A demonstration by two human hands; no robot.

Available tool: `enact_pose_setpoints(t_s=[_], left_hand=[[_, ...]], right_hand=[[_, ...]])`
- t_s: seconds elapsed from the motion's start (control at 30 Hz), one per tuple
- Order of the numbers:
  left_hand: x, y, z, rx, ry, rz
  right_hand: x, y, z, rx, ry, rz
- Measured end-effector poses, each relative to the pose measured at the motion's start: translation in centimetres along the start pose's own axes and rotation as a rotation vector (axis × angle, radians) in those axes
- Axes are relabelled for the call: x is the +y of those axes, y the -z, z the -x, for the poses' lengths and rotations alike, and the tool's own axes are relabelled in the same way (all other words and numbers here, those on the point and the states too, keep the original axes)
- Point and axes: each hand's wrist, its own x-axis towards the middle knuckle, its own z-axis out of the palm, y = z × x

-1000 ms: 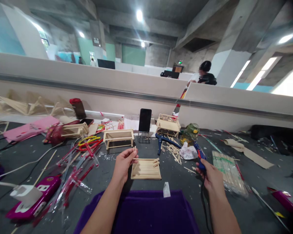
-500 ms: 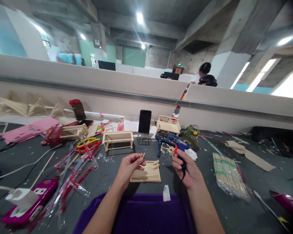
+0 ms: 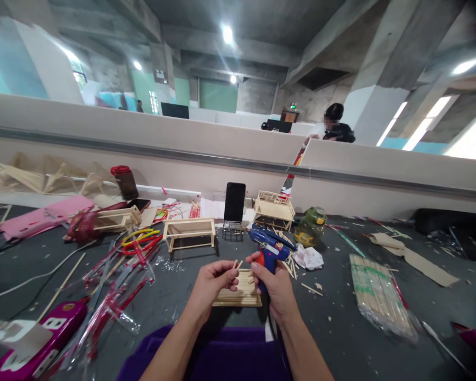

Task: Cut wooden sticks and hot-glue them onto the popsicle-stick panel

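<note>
In the head view my left hand [image 3: 211,288] is closed in a pinch on short wooden sticks [image 3: 238,264], their ends poking up from the fingertips. My right hand [image 3: 280,291] is wrapped round the handle of a blue glue gun [image 3: 273,248] with an orange-red trigger; its nozzle points left and away, beyond the sticks. Below and between both hands lies a small slatted wooden panel [image 3: 241,297], partly covered by my fingers. Loose short sticks [image 3: 291,264] lie beside the glue gun, near a crumpled white tissue [image 3: 308,257].
A small wooden bench frame [image 3: 189,235], a phone on a wire stand [image 3: 235,203] and a wooden model [image 3: 274,209] stand behind. Green bottle [image 3: 310,226] and bagged sticks [image 3: 378,296] are right. Scissors, plastic wrap and a pink power strip [image 3: 59,330] crowd the left.
My right hand has brought the glue gun left, close to my left hand, and its nozzle shows now. My left hand still pinches the sticks. The view has shifted slightly.
</note>
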Motion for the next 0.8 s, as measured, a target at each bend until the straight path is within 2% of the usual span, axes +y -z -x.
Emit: enact_pose_setpoints(t_s=[0.2,0.43,0.8], left_hand=[[0.22,-0.16,0.09,0.011,-0.001,-0.015],[0.27,-0.71,0.56,-0.020,0.004,-0.091],[0.22,-0.72,0.61,-0.054,0.054,-0.008]], right_hand=[[0.73,0.19,-0.31,0.065,0.034,0.127],[0.68,-0.15,-0.37,0.030,0.049,0.114],[0.89,-0.29,-0.11,0.016,0.018,0.117]])
